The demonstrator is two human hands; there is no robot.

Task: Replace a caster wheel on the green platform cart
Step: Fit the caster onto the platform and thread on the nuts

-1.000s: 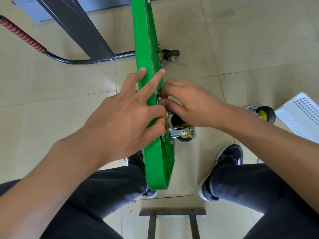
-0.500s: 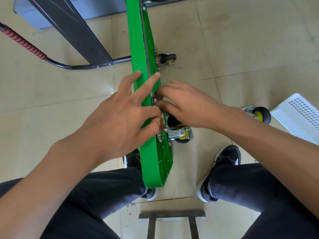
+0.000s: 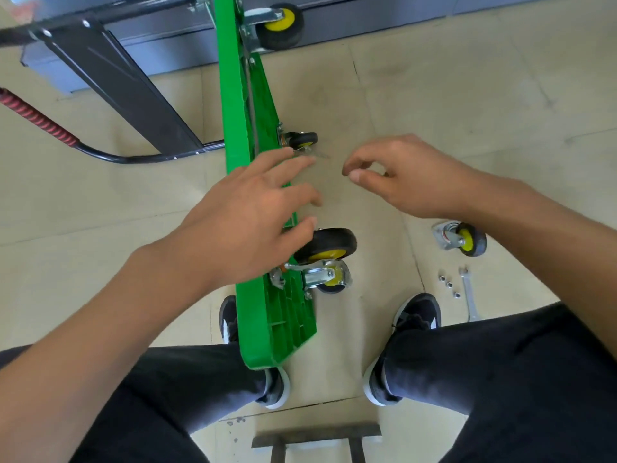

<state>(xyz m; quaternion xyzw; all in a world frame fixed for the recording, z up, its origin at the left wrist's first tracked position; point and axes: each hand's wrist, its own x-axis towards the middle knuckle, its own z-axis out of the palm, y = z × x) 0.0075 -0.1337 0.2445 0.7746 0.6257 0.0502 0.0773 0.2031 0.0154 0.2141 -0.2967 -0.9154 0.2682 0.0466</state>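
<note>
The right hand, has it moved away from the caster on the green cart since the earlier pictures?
Yes. The right hand has left the mounted caster on the green cart and now hovers to its right, over bare floor.

Single head-worn wide-angle view; looks steeply down and forward over the wearer's knees to the tiled floor [image 3: 467,95]; both forearms enter from the lower edge, close to the lens; no second view.
</note>
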